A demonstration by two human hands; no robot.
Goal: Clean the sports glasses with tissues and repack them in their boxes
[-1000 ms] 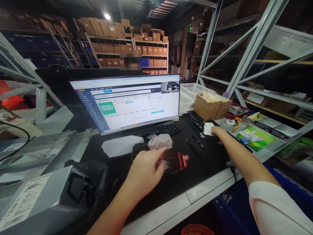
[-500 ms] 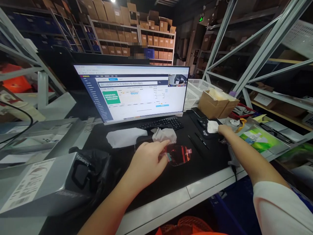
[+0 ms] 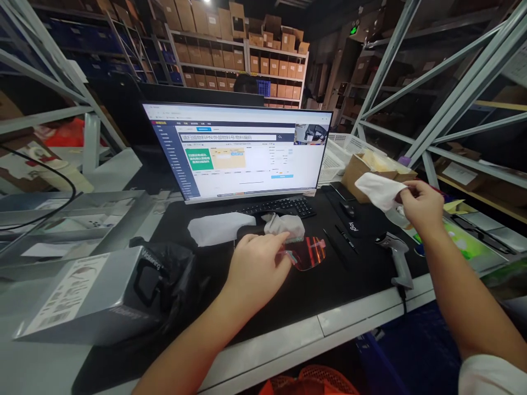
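My left hand [image 3: 257, 269] is closed in a pinch on the near-left end of a tinted red lens [image 3: 312, 255], which is held low over the black mat. Its grip covers part of the lens. On the right, my right hand [image 3: 422, 206] pinches one end of a white cloth [image 3: 379, 189] and holds it up in front of the cardboard box. A crumpled grey-white wrapping [image 3: 284, 224] lies just behind the lens. To its left rests a flat white sleeve [image 3: 220, 227]. Below my right hand a grey barcode scanner [image 3: 396, 258] lies on the mat.
A monitor [image 3: 255, 159] stands behind a keyboard [image 3: 284, 207], with a mouse [image 3: 347, 208] to the right. Two thin pens [image 3: 346, 238] lie on the mat [image 3: 272, 307]. At left is a grey product box [image 3: 90, 296] beside black plastic. The open cardboard box [image 3: 352, 175] stands back right.
My right hand has lifted the white cloth up from beside the mouse, uncovering the scanner. My left hand keeps the lens, which is now tilted a little differently. The view has shifted slightly.
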